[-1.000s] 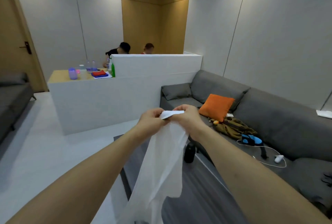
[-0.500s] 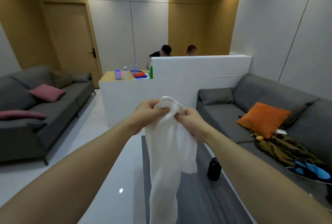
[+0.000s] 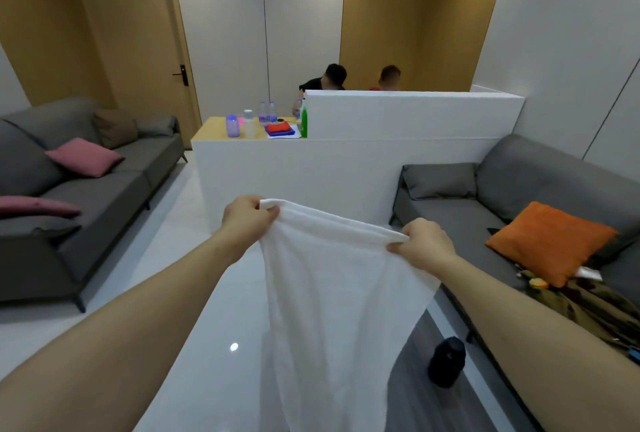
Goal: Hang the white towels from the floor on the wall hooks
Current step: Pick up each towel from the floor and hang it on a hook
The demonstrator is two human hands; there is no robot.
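At chest height in the middle of the view, holding a white towel (image 3: 332, 296) stretched between both hands; left hand (image 3: 247, 220) pinching one top corner with curled fingers and thumb, right hand (image 3: 424, 244) gripping the other top corner the same way, set a little lower. Running the top edge left to right with a slight downward slope toward the right hand, and hanging the long axis straight down, the cloth narrowing into soft folds and passing out of the bottom of the view. Covering part of the glossy white floor (image 3: 194, 320) and the edge of a grey rug (image 3: 408, 397) behind it. Standing on that rug, just right of the hanging cloth, a dark cylindrical bottle (image 3: 446, 366). Flanking on the right, a grey sofa (image 3: 519, 196) carrying an orange cushion (image 3: 550, 241) and a crumpled olive garment (image 3: 588, 307); flanking on the left, another grey sofa (image 3: 104, 189) with a pink cushion (image 3: 85, 156). Facing ahead, beyond the towel, a white partition (image 3: 398, 140) with a wooden-topped desk (image 3: 211, 128) bearing bottles, a green bottle (image 3: 304, 120) and a folded red cloth (image 3: 278, 127). Sitting behind the partition, two people, only partly showing. Standing closed at the far left, a wooden door (image 3: 138, 36)
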